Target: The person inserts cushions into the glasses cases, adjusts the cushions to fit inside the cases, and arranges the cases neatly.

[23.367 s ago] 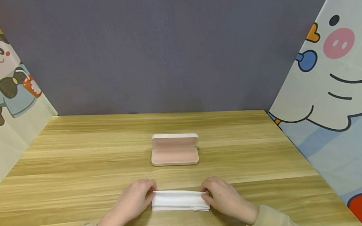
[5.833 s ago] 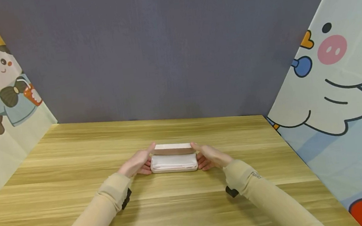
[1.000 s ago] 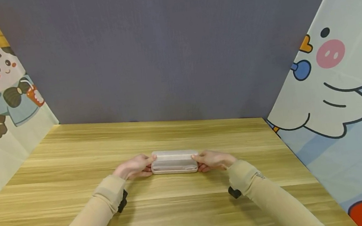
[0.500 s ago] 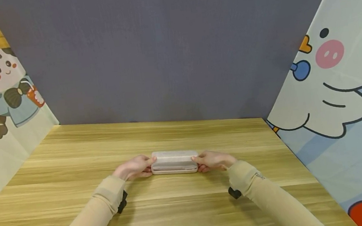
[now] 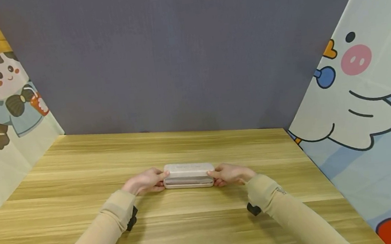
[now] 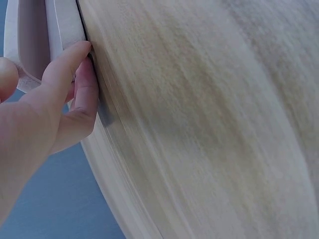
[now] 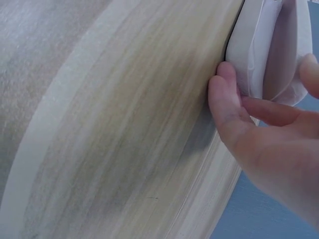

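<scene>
A pale hinged glasses case (image 5: 188,168) lies on the wooden table with its lid tilted forward, a gap left along the front. Through that gap shows a folded white cloth (image 7: 267,37), mostly hidden under the lid. At the case's left end, my left hand (image 5: 147,180) grips it, thumb on the lid's corner and the other fingers low by the base. My right hand (image 5: 229,173) holds the opposite end the same way. Both wrist views show the fingertips (image 7: 227,74) against the base's side, close to the tabletop.
The wood-grain table (image 5: 193,227) runs back to a dark grey panel (image 5: 174,60). Cartoon-printed panels stand on the left (image 5: 4,95) and right (image 5: 362,91). Each beige sleeve has a black wrist device (image 5: 132,218) under it.
Earlier both hands held the folded cloth on the table before the open case; later it lay inside. Over the last second the lid has tipped slightly further down, hands staying at the ends.
</scene>
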The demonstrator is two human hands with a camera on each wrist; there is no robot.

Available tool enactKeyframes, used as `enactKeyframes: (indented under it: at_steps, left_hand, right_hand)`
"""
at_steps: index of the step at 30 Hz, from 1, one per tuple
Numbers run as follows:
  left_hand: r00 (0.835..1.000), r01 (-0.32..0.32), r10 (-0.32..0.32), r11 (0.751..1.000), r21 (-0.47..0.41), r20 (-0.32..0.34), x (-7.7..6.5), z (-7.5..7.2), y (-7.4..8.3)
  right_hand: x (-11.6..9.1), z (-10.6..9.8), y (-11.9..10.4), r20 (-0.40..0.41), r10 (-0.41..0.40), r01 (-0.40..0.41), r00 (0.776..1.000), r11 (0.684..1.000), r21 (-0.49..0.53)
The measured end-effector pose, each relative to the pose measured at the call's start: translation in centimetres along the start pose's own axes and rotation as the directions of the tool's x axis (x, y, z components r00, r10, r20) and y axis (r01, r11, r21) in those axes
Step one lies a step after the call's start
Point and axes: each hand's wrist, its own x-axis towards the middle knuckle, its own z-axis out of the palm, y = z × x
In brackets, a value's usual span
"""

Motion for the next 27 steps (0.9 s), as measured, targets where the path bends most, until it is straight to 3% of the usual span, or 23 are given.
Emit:
enactKeyframes:
  at_steps: [10,19,27]
  left_hand:
    - [1.0,0.01,-0.008,0.999,0.048,-0.026,-0.01,0.23,0.03]
    - [1.0,-0.011,0.012,0.997,0.079,-0.003,-0.1,0.23,-0.08]
    - [1.0,-0.029,0.03,0.995,0.099,-0.004,-0.04,0.4,-0.14]
  right_hand:
    - [-0.1,-0.1,0.17,-0.004,-0.03,0.03,1.0,0.999,-0.022]
    - [-0.02,-0.09,0.26,0.013,-0.04,0.04,0.999,0.999,-0.012]
    - [-0.04,0.08,0.22,-0.022,-0.051,0.051,0.998,0.998,-0.043]
